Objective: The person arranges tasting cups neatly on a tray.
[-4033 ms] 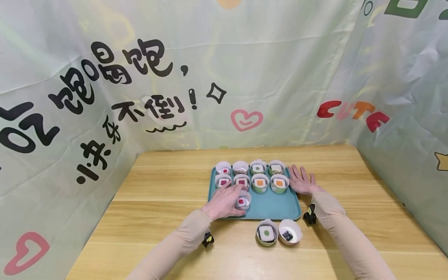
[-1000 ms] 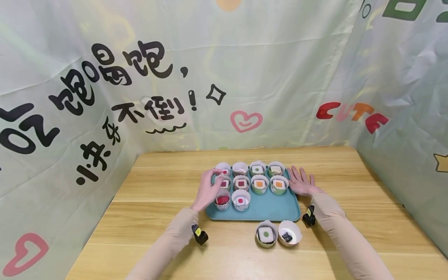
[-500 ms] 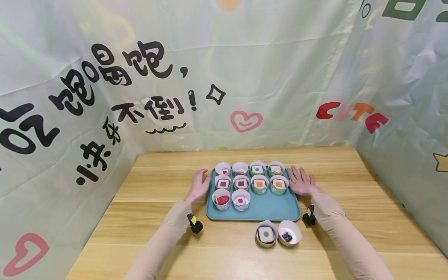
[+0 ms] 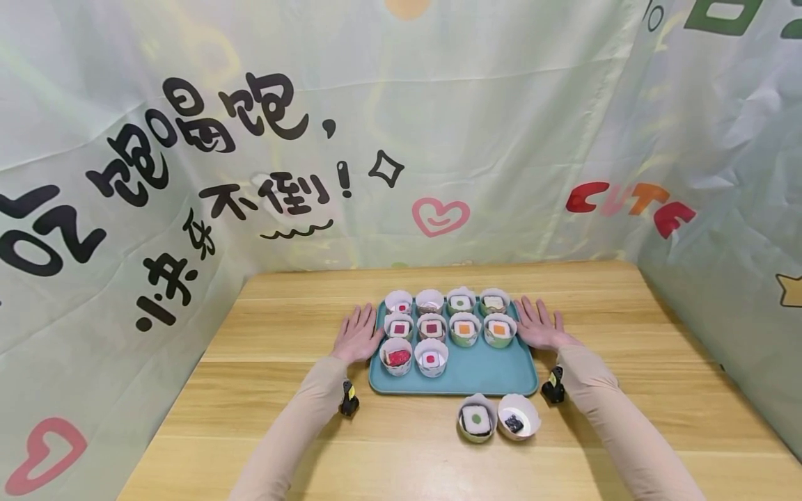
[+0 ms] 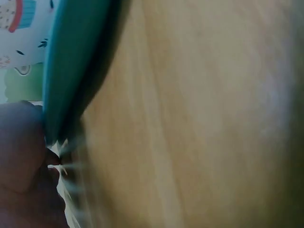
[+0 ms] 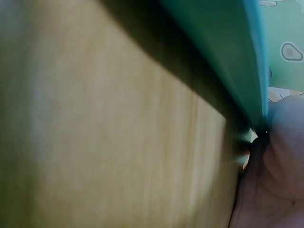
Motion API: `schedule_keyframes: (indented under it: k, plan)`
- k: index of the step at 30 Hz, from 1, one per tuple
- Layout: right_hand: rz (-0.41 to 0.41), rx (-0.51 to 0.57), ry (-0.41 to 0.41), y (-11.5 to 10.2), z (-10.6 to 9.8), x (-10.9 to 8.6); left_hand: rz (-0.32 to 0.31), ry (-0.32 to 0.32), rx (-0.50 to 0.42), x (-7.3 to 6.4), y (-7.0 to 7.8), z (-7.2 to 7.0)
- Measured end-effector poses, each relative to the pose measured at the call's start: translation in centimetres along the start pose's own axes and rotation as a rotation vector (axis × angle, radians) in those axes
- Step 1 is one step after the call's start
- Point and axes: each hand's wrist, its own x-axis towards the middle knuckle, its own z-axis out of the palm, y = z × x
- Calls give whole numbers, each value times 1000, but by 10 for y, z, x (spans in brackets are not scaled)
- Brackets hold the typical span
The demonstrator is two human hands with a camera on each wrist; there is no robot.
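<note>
A blue-green tray (image 4: 485, 369) lies on the wooden table, bearing paper cups in rows with small sushi-like pieces in most of them. At its left edge my left hand (image 4: 357, 336) lies flat with fingers spread, its thumb at the rim. The left wrist view shows that thumb (image 5: 19, 137) close against the tray wall. My right hand (image 4: 539, 327) rests palm down on the opposite side, fingers spread, thumb at the rim. Nearest the left hand are a cup with a red piece (image 4: 396, 358) and one with a dark-red-centred piece (image 4: 399, 327).
Two more cups stand on the table in front of the tray: one with a green-dotted white piece (image 4: 476, 420), the other with a small black piece (image 4: 519, 417). Printed cloth walls (image 4: 489, 139) enclose the table at the back and sides.
My left hand has left the front-left cups, passed over the tray's left side, and now lies flat at the left edge. The right hand has stayed in place.
</note>
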Motion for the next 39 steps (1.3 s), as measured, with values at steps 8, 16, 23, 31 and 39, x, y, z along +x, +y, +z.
schedule_keyframes:
  k: [8,16,23,31,39]
  plan:
    - [-2,12,0,-1,0,-1,-28,-26,-6,5,-4,8]
    - [-5,11,-2,-1,0,-1,-45,-54,-6,7,-8,13]
    - [-1,13,3,0,-1,-3,-46,-55,0,8,-7,13]
    - [-7,55,-4,-23,-18,-21,-53,-69,24,11,-7,14]
    - [-45,71,88,-35,-29,-26,-63,-76,20,12,-7,14]
